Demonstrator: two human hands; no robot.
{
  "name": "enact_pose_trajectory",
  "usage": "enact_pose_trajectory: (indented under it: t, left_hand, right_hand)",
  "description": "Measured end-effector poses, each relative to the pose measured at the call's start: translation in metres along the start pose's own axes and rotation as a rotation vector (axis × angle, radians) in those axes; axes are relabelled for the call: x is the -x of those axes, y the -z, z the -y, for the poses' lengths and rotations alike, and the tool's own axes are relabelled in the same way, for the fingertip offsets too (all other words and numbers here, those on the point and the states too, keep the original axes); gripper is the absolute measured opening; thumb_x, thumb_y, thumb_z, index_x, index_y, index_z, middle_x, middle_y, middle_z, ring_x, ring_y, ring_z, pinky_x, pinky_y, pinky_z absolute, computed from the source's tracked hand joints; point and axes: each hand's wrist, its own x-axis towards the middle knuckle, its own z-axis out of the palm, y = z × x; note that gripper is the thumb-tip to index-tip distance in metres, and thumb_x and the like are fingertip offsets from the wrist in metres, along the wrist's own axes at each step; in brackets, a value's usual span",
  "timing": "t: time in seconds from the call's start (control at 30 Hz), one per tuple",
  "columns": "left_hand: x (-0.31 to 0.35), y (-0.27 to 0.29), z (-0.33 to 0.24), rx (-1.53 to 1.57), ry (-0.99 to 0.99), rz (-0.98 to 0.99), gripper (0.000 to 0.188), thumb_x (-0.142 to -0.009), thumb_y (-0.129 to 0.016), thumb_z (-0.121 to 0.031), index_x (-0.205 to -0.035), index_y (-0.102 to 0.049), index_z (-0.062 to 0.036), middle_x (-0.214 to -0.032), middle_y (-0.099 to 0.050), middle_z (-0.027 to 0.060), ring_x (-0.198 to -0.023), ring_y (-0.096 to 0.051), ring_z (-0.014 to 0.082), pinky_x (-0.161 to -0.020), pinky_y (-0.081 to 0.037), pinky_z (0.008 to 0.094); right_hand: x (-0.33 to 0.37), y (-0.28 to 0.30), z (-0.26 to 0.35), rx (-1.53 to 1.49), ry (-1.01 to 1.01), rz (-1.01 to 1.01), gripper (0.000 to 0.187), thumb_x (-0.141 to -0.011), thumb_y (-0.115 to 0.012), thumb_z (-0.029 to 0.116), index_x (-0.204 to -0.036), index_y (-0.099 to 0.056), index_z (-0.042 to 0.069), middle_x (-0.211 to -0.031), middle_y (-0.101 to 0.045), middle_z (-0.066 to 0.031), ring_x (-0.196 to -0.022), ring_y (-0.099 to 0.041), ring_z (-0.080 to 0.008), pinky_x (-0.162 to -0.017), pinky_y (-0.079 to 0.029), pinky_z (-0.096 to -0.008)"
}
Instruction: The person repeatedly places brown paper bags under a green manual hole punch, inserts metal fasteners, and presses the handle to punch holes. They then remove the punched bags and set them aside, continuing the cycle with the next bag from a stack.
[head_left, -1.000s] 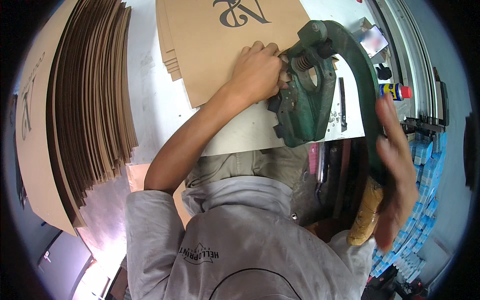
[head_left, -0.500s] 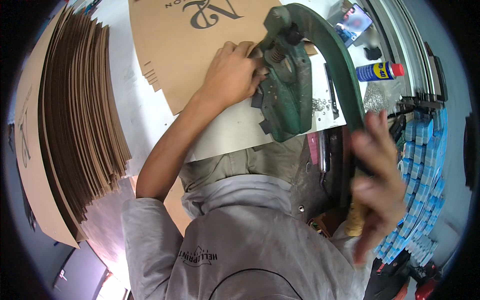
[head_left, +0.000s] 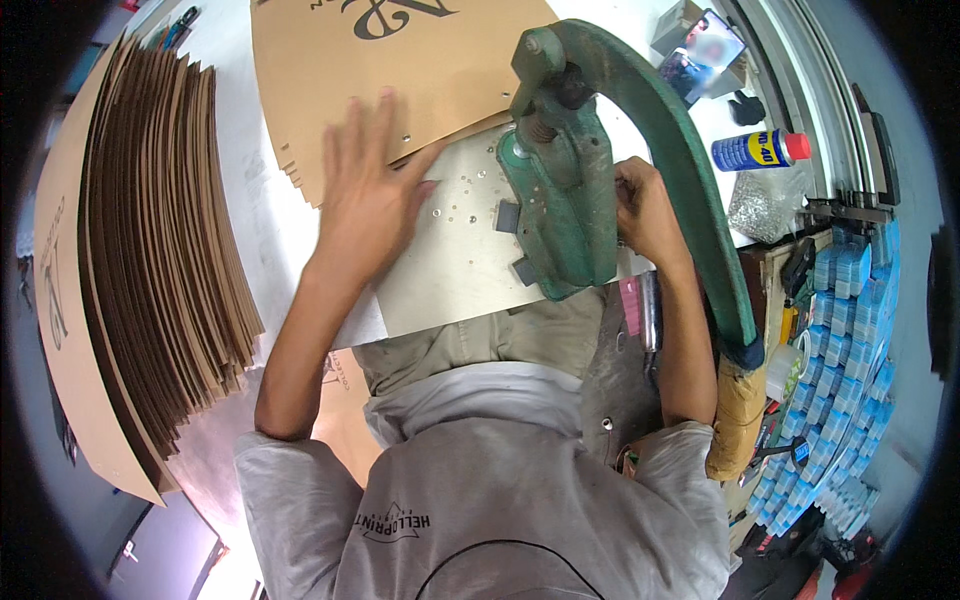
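Note:
My left hand point(head_left: 368, 195) lies open, fingers spread, over the near edge of a stack of brown kraft paper bags point(head_left: 430, 90) with a black printed design. Metal eyelets show along the top bag's edge. A green hand-lever eyelet press point(head_left: 560, 200) stands to the right of the bags, its long curved lever point(head_left: 690, 170) sweeping down to a yellow-wrapped grip point(head_left: 738, 420). My right hand point(head_left: 648, 208) is beyond the lever's inner side, against the right of the press body. Its fingers are curled and partly hidden, so what they pinch is not visible.
Small metal rings point(head_left: 473, 218) lie scattered on the pale board point(head_left: 430, 295). A tall row of brown bags point(head_left: 160, 250) stands at left. On the right are a blue spray can point(head_left: 750, 151), a clear bag of eyelets point(head_left: 760, 205), a phone point(head_left: 705, 55) and blue-white packs point(head_left: 835, 340).
My left hand has moved left, away from the press, and the bag has come out from it. My right hand has left the lever side and reached in beside the press body. The lever has shifted.

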Motion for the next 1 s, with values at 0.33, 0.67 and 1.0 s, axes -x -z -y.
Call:
enact_pose_trajectory:
  t: [0.33, 0.67, 1.0]
  left_hand:
    - [-0.002, -0.004, 0.042, 0.055, 0.049, 0.004, 0.067, -0.082, -0.061, 0.002, -0.143, -0.060, -0.0259, -0.136, -0.066, 0.0165, -0.122, -0.062, 0.0454, -0.103, -0.053, 0.0486]
    - [-0.013, -0.027, 0.031, -0.002, 0.011, -0.072, 0.068, -0.078, -0.062, 0.001, -0.141, -0.063, -0.0247, -0.131, -0.069, 0.0168, -0.112, -0.068, 0.0446, -0.097, -0.057, 0.0432]
    - [-0.014, -0.031, 0.027, 0.010, 0.014, -0.101, 0.065, -0.077, -0.065, 0.001, -0.137, -0.065, -0.0256, -0.132, -0.069, 0.0150, -0.111, -0.068, 0.0435, -0.089, -0.061, 0.0407]
  right_hand:
    - [-0.018, 0.013, 0.051, -0.037, 0.004, 0.012, 0.036, -0.079, -0.076, 0.004, -0.112, -0.066, -0.005, -0.104, -0.072, -0.0225, -0.094, -0.071, -0.0286, -0.084, -0.053, -0.0386]
    - [-0.007, 0.011, 0.028, -0.200, -0.046, -0.005, 0.014, -0.087, -0.073, 0.003, -0.100, -0.068, -0.001, -0.092, -0.067, -0.0027, -0.082, -0.059, -0.0128, -0.077, -0.048, -0.0291]
    - [-0.035, -0.018, 0.047, -0.599, -0.061, -0.002, 0.040, -0.084, -0.083, 0.020, -0.117, -0.072, 0.000, -0.107, -0.074, -0.0094, -0.102, -0.068, -0.0200, -0.096, -0.050, -0.0354]
